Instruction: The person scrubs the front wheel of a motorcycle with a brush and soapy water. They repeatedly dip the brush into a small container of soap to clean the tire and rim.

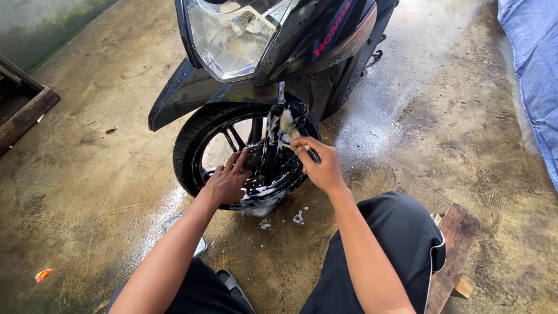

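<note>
Scrubbing in hand, by the look of it: front wheel (244, 154) of a dark scooter (273, 52) at the centre of the view, standing on wet concrete floor (442, 116), suds clinging to spokes and fork leg (272, 136). Left hand (228, 181) at 7 o'clock from the hub, fingers spread and laid flat against the soapy spokes, seemingly steadying the wheel. Right hand (322, 166) at 4 o'clock from the hub, closed around the dark handle of a brush (292, 132), bristle head up at 12 o'clock against the fork leg. Flecks of foam (298, 219) on the floor just below the tyre. Wooden stool (456, 250) at 4 o'clock under the seated person's leg; blue tarpaulin (532, 70) far out at 2 o'clock; small red wrapper (42, 274) at 8 o'clock. Judged roughly midway: fork and near spokes lathered, far rim less so. Next move likely calls for short strokes down the fork toward the hub, with the flat palm holding firm against any roll.
</note>
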